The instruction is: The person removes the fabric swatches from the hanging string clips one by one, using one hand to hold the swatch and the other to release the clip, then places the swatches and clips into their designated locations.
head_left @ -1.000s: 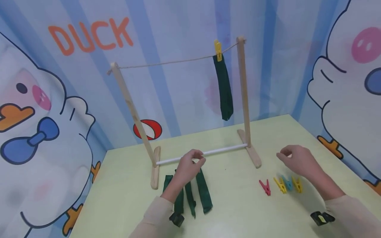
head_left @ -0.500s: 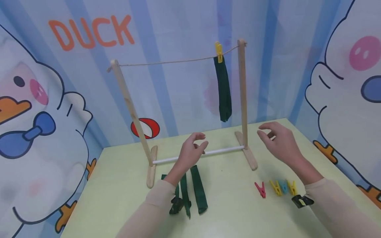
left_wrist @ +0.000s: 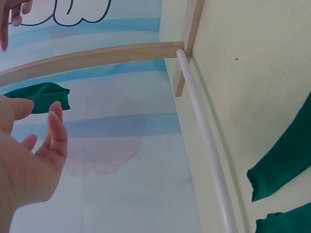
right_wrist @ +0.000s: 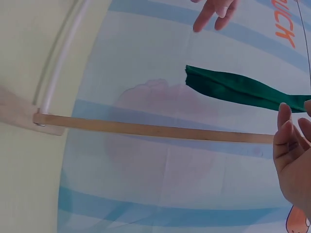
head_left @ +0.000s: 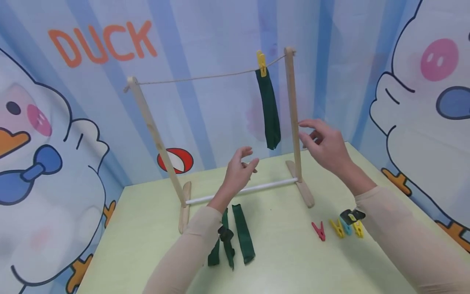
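A dark green fabric strip (head_left: 269, 112) hangs from the rack's string (head_left: 194, 78), held by a yellow clothespin (head_left: 261, 64). My left hand (head_left: 236, 173) hovers over the rack's white bottom rod, fingers loosely bent and holding nothing. The right hand (head_left: 327, 149) is raised beside the right wooden post (head_left: 292, 114), its fingers parted with nothing between them. In the right wrist view, that hand (right_wrist: 294, 160) appears near the strip's upper end; contact cannot be made out. More green strips (head_left: 244, 234) lie on the table below my left forearm, partly hidden by it.
A red clothespin (head_left: 319, 231), two yellow ones and a blue one (head_left: 345, 226) lie at the table's right, partly behind the right wrist strap. The rack's left post (head_left: 156, 136) and white rod (head_left: 269, 185) stand before a printed backdrop (head_left: 220, 36).
My right hand has risen and moved left from above the clothespins to the right post. The left hand has lifted forward off the strips, its fingers spreading apart.
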Available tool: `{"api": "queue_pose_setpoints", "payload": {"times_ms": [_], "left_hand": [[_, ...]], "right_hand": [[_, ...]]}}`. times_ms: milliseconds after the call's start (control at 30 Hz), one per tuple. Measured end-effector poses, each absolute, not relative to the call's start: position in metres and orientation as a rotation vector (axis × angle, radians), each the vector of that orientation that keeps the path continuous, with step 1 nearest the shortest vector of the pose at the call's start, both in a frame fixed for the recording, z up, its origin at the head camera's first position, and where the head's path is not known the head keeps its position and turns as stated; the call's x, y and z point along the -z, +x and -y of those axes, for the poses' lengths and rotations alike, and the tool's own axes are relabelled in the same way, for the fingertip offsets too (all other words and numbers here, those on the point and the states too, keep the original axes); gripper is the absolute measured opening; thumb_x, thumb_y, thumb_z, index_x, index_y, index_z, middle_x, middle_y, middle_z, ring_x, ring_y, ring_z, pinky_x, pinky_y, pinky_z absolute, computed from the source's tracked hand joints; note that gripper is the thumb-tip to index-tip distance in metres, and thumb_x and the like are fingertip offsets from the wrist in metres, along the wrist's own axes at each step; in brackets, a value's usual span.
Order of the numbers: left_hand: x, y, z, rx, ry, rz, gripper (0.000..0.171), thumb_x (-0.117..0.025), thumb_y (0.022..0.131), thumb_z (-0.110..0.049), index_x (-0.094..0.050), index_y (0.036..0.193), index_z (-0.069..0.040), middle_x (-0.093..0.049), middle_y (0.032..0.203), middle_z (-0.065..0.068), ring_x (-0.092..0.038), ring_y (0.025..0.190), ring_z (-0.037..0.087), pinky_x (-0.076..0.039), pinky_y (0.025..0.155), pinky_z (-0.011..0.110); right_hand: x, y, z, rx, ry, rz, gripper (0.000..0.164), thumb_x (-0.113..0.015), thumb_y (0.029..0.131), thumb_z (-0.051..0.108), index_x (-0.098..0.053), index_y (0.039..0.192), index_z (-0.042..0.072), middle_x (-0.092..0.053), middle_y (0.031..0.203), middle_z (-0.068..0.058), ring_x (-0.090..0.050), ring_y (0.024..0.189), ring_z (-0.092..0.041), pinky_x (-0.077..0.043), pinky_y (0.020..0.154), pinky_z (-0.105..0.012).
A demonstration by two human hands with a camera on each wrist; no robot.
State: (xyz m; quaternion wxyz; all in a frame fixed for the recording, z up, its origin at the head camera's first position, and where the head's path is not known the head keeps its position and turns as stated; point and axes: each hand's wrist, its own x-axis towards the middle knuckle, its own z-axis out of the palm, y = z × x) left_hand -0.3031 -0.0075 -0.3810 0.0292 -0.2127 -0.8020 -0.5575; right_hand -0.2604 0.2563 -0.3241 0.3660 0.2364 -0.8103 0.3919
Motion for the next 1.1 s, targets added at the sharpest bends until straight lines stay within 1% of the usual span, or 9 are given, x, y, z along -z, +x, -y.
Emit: {"api": "queue_pose_setpoints", "payload": {"times_ms": [167, 267, 400, 567, 633, 733, 867, 967, 1100], "left_hand": [[0.370, -0.309, 0.001, 1.753, -0.651, 2.439, 0.052, -0.060, 0.102, -0.030, -0.041, 0.148, -0.016, -0.049, 0.146, 0.002, -0.069, 0.089, 0.025, -0.053, 0.063, 0.030], [0.363, -0.314, -0.006, 1.829, -0.636, 2.398, 0.054, -0.061, 0.101, -0.028, -0.040, 0.149, -0.016, -0.049, 0.146, 0.002, -0.069, 0.086, 0.021, -0.053, 0.064, 0.030], [0.358, -0.317, -0.016, 1.936, -0.631, 2.365, 0.058, -0.062, 0.101, -0.027, -0.036, 0.151, -0.015, -0.046, 0.149, 0.003, -0.069, 0.089, 0.023, -0.053, 0.064, 0.029], [0.354, -0.324, -0.026, 1.960, -0.587, 2.338, 0.058, -0.061, 0.101, -0.024, -0.034, 0.152, -0.015, -0.045, 0.150, 0.005, -0.070, 0.090, 0.022, -0.054, 0.063, 0.027], [0.352, -0.327, -0.028, 1.960, -0.568, 2.332, 0.058, -0.061, 0.101, -0.023, -0.035, 0.152, -0.015, -0.045, 0.150, 0.006, -0.070, 0.089, 0.020, -0.054, 0.064, 0.028], [0.348, -0.330, -0.031, 1.961, -0.557, 2.334, 0.058, -0.062, 0.101, -0.024, -0.035, 0.152, -0.015, -0.045, 0.151, 0.006, -0.070, 0.088, 0.019, -0.055, 0.066, 0.029], [0.343, -0.332, -0.033, 1.962, -0.563, 2.334, 0.059, -0.061, 0.101, -0.022, -0.033, 0.152, -0.013, -0.044, 0.153, 0.006, -0.070, 0.088, 0.019, -0.055, 0.067, 0.028], [0.339, -0.334, -0.034, 1.961, -0.565, 2.333, 0.059, -0.061, 0.102, -0.020, -0.032, 0.153, -0.012, -0.042, 0.155, 0.006, -0.069, 0.088, 0.020, -0.055, 0.068, 0.028], [0.338, -0.336, -0.033, 1.968, -0.561, 2.342, 0.061, -0.061, 0.102, -0.021, -0.030, 0.155, -0.014, -0.040, 0.156, 0.005, -0.069, 0.090, 0.020, -0.056, 0.075, 0.035]], "right_hand": [[0.302, -0.272, -0.248, -1.055, 0.657, 2.025, 0.031, -0.064, 0.097, 0.008, -0.064, 0.128, 0.002, -0.068, 0.111, -0.011, -0.062, 0.064, -0.018, -0.049, 0.061, -0.016], [0.285, -0.278, -0.244, -1.086, 0.676, 1.969, 0.031, -0.064, 0.097, 0.007, -0.063, 0.128, 0.002, -0.066, 0.116, -0.013, -0.061, 0.065, -0.015, -0.049, 0.064, -0.016], [0.263, -0.283, -0.240, -1.111, 0.669, 1.918, 0.031, -0.064, 0.098, 0.008, -0.064, 0.128, 0.002, -0.065, 0.117, -0.012, -0.060, 0.065, -0.012, -0.049, 0.064, -0.017], [0.240, -0.288, -0.231, -1.073, 0.668, 1.960, 0.035, -0.062, 0.100, 0.016, -0.061, 0.134, 0.006, -0.063, 0.122, -0.008, -0.062, 0.067, -0.019, -0.050, 0.067, -0.018], [0.234, -0.292, -0.228, -1.053, 0.671, 1.985, 0.038, -0.061, 0.101, 0.018, -0.059, 0.136, 0.007, -0.062, 0.125, -0.007, -0.063, 0.069, -0.017, -0.050, 0.069, -0.019], [0.228, -0.298, -0.227, -1.034, 0.673, 2.010, 0.040, -0.061, 0.101, 0.018, -0.055, 0.140, 0.007, -0.062, 0.122, -0.009, -0.063, 0.068, -0.012, -0.050, 0.068, -0.019], [0.220, -0.303, -0.225, -1.037, 0.659, 2.031, 0.047, -0.060, 0.101, 0.018, -0.047, 0.146, 0.011, -0.058, 0.135, -0.001, -0.063, 0.068, -0.009, -0.051, 0.071, -0.020], [0.214, -0.305, -0.222, -1.055, 0.637, 2.039, 0.054, -0.058, 0.102, 0.019, -0.039, 0.152, 0.017, -0.050, 0.146, 0.010, -0.064, 0.070, -0.011, -0.052, 0.077, -0.020], [0.207, -0.310, -0.216, -1.051, 0.652, 2.064, 0.055, -0.055, 0.103, 0.021, -0.035, 0.155, 0.020, -0.045, 0.150, 0.015, -0.063, 0.071, -0.011, -0.052, 0.077, -0.021]]}}
